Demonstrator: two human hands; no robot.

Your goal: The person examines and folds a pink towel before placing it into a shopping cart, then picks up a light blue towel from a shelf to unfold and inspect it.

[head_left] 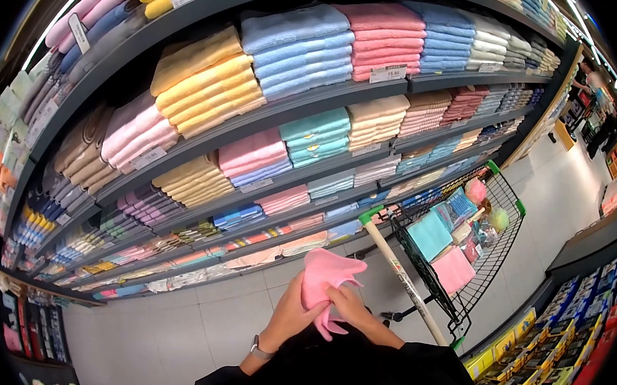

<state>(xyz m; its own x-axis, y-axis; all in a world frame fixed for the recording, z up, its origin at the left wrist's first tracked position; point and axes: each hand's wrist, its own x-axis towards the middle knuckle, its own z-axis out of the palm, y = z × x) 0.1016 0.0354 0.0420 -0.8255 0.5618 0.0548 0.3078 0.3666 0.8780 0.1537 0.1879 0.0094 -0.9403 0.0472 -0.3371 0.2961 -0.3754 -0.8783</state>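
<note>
A pink towel [323, 276], partly folded and drooping at its edges, is held up in front of my body. My left hand [290, 313], with a watch on the wrist, wraps around its left side. From the right, my right hand [349, 306] pinches the cloth near its middle. Just beyond my right hand stands a shopping cart with a pale handle bar [404, 276]. Inside it lie a turquoise folded towel [429, 234], a pink folded towel [453, 270] and several small packaged items [461, 207].
Shelves of folded towels [300, 52] curve across the left and front, with price tags [388, 73] on their edges. A low display of packaged goods [563, 339] stands at right. Farther down the tiled aisle [538, 187], a person in dark clothes [603, 127] is visible.
</note>
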